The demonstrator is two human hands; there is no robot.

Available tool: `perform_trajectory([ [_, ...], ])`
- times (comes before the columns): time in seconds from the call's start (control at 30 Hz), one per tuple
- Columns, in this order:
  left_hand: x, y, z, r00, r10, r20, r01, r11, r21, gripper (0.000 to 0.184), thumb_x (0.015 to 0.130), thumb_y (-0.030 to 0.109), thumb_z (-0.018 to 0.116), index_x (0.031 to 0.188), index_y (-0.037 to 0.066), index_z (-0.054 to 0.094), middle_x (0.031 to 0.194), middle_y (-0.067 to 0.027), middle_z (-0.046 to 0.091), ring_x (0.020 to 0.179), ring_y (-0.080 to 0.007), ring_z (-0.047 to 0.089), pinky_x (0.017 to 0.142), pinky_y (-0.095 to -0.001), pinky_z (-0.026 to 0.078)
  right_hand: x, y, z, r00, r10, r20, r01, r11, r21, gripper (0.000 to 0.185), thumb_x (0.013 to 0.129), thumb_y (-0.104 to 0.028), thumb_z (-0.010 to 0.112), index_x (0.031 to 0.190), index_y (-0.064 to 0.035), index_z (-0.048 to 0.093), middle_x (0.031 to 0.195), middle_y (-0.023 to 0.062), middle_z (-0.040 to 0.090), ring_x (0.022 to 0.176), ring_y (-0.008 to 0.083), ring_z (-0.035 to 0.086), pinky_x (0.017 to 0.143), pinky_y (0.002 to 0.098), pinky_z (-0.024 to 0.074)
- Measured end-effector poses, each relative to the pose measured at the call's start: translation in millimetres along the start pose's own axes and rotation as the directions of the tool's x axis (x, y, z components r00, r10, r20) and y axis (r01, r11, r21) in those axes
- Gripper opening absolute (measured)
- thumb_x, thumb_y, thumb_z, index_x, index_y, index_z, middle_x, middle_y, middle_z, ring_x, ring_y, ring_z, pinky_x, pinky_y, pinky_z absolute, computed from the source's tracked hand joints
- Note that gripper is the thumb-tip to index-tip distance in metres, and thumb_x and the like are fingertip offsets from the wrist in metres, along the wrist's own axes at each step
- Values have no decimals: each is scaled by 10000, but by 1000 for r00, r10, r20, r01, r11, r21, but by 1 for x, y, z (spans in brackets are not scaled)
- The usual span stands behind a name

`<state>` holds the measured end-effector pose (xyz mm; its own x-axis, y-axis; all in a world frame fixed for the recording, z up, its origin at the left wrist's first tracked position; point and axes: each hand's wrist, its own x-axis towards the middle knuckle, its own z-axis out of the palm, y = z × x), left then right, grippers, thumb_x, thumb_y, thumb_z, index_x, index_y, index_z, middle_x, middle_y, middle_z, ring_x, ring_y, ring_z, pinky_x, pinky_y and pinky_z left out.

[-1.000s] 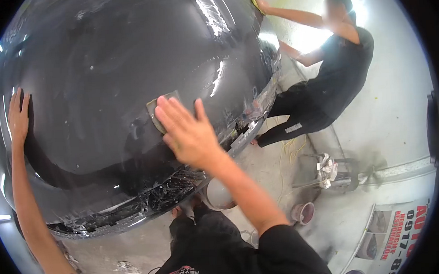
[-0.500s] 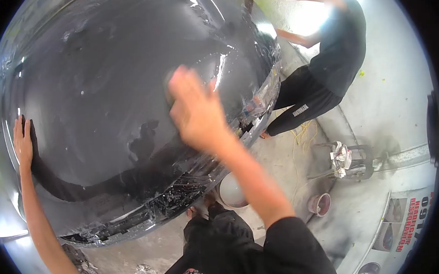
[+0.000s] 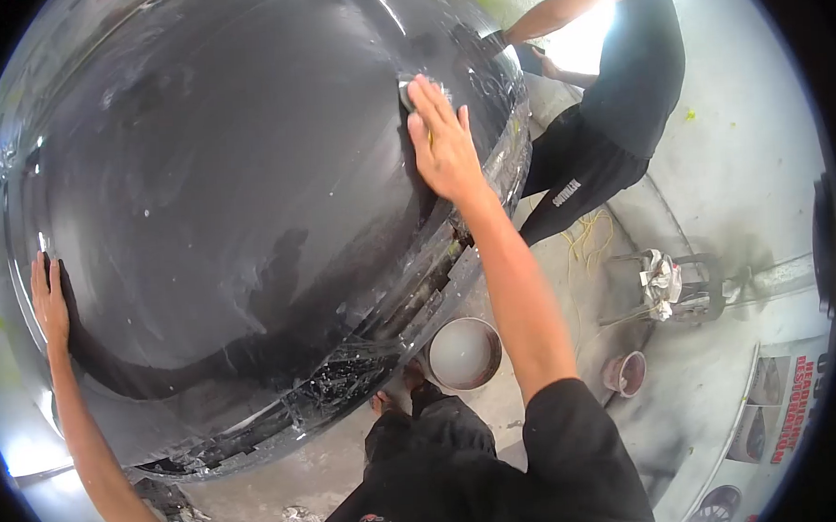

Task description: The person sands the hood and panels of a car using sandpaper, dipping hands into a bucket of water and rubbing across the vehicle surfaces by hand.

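A large black car hood (image 3: 219,195) fills the left and middle of the head view, with pale smears and wet streaks on its surface. My left hand (image 3: 51,300) lies flat on the hood's left edge with its fingers stretched, holding nothing. Near the hood's right side my right hand (image 3: 446,148) presses on a small greyish pad (image 3: 407,93). Its fingers lie over the pad and hide most of it, so the exact kind of pad cannot be made out.
A co-worker in black (image 3: 638,74) leans over the car's right side, holding a dark object (image 3: 529,58). A bucket of cloudy liquid (image 3: 463,354) stands near my feet. Farther right are a smaller bucket (image 3: 625,374), a yellow cord (image 3: 585,238), a wheeled frame (image 3: 697,284) and a wall poster (image 3: 770,409).
My right hand has moved right and away from me across the hood with the pad. My left hand stays on the left edge. The co-worker's arms have come lower, toward the car's side.
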<state>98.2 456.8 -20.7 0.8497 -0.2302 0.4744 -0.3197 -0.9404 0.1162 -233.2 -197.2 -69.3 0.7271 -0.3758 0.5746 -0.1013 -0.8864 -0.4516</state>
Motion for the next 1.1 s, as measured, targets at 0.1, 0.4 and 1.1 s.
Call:
perform_trajectory([
  [0.1,-1,2,0,1000,-10,4,10,1000,10,571,1089,466,438,1559,144,484,1637,-116,413,1548,-304,309,1247,-420,254,-18,-40,26,993,55,-109,-66,992,-104,593,1075,-331,473,1555,3,372,1640,220,349,1517,417,325,1189,685,232],
  [0.4,-6,18,-6,999,-42,-15,43,999,18,601,1073,464,473,1578,137,453,1633,-177,402,1524,-350,346,1240,-435,275,58,-7,21,994,95,52,-88,989,-121,572,1072,-402,450,1529,-59,423,1640,194,364,1526,380,321,1149,754,235],
  [1.1,-35,88,-51,985,-162,60,167,982,-93,822,976,680,472,1556,98,469,1619,-219,396,1505,-391,335,1235,-527,236,-61,-233,53,772,-485,410,529,849,8,736,980,-292,591,1584,19,311,1653,286,281,1518,486,282,1180,694,235],
])
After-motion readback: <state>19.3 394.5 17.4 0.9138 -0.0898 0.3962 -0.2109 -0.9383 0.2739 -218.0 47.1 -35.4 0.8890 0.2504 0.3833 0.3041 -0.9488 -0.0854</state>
